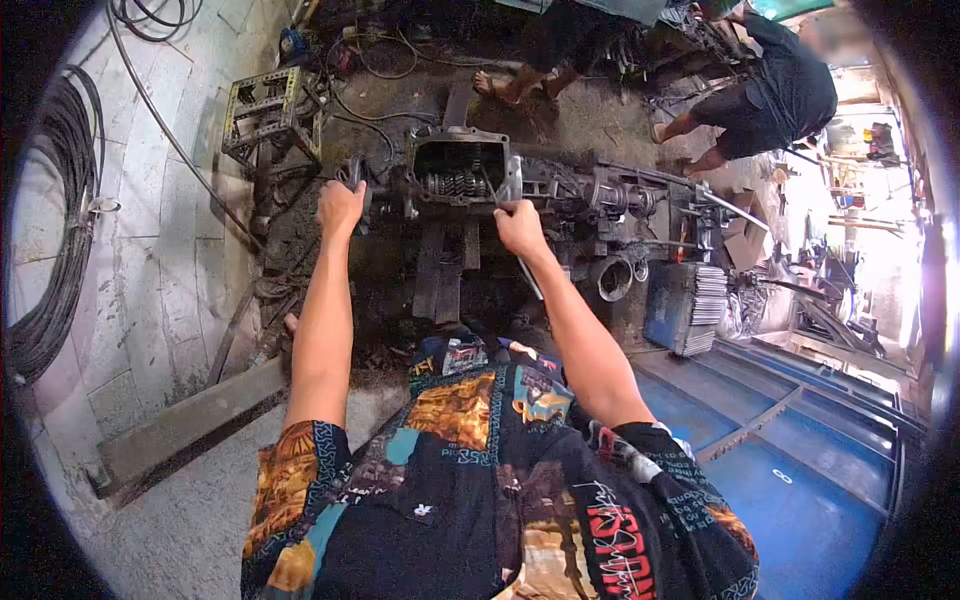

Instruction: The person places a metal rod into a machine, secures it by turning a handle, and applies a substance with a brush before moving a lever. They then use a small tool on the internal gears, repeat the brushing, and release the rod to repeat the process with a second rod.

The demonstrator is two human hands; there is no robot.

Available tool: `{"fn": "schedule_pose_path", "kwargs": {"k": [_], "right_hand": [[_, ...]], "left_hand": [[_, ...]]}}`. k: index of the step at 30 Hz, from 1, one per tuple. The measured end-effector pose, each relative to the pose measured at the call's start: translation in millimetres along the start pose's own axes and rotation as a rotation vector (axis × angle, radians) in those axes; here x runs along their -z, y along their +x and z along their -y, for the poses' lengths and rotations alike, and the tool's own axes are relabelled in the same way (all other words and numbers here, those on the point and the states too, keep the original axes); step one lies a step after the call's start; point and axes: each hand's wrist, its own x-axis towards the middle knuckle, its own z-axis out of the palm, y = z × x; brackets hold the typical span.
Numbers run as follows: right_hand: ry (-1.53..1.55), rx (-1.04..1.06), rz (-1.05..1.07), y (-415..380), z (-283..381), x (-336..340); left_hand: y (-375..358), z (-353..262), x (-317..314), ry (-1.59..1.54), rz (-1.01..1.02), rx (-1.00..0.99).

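Note:
A gearbox housing (462,135) lies in front of me with its top opening facing up. Toothed gears (458,187) on a shaft show inside it. My left hand (341,208) is closed around the edge of a dark round flange (357,174) at the housing's left end. Near the right side of the opening, my right hand (519,228) is wrapped round a metal bar (531,280), which sticks out below the fist. The bar's upper part runs up by the housing's right rim.
Flat planks (428,280) lie under the gearbox. A perforated metal stand (262,115) is at the upper left, with coiled cable (60,220) on the wall. Two people work beyond, one bent over (775,95). A blue finned block (685,310) stands right, beside blue metal panels (790,440).

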Motion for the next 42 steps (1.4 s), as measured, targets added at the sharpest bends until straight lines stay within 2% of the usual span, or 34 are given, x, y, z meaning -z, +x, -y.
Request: {"fn": "schedule_pose_path", "kwargs": {"k": [2, 5, 6, 8, 10, 15, 17, 20, 21, 23, 25, 27, 31, 35, 38, 40, 41, 42], "right_hand": [[0.009, 0.058, 0.015, 5, -9, 4], [-0.107, 0.068, 0.166, 8, -3, 18], [-0.104, 0.063, 0.168, 6, -9, 17], [-0.069, 0.195, 0.103, 4, -18, 18], [-0.066, 0.188, 0.099, 1, -20, 19], [-0.023, 0.150, 0.040, 8, -26, 12], [-0.062, 0.123, 0.052, 4, -8, 13], [-0.183, 0.124, 0.058, 19, -26, -2], [-0.185, 0.119, 0.060, 20, -22, 2], [-0.238, 0.139, 0.228, 18, -8, 15], [-0.225, 0.224, 0.233, 23, -13, 23], [-0.255, 0.260, 0.228, 23, -15, 25], [-0.322, 0.304, 0.270, 25, -23, 25], [-0.223, 0.333, 0.187, 27, -32, 18], [-0.182, 0.279, 0.145, 25, -38, 13], [0.268, -0.039, 0.172, 19, -39, 7], [0.267, -0.042, 0.177, 17, -40, 5], [0.535, -0.267, 0.327, 10, -29, 9]], "left_hand": [[-1, 6, -5, -0.025, -0.037, -0.017], [-6, 13, -12, -0.068, -0.085, -0.064], [-8, 16, -14, -0.092, -0.103, -0.088], [-14, 20, -18, -0.083, -0.168, -0.137], [-20, 25, -23, -0.074, -0.247, -0.208], [-10, 27, -23, -0.062, -0.201, -0.231], [0, 31, -27, -0.062, -0.199, -0.248], [10, 29, -28, -0.084, -0.228, -0.304], [11, 28, -31, -0.084, -0.223, -0.303], [11, 26, -38, -0.118, -0.345, -0.294], [5, 28, -42, -0.106, -0.394, -0.304], [-2, 33, -43, -0.151, -0.348, -0.301], [-17, 42, -61, -0.214, -0.461, -0.308], [-18, 45, -57, -0.195, -0.350, -0.252], [-12, 51, -61, -0.143, -0.318, -0.245], [-8, 53, -57, -0.143, -0.283, -0.261], [-7, 55, -57, -0.146, -0.249, -0.271], [-9, 56, -56, -0.144, -0.244, -0.265]]}}
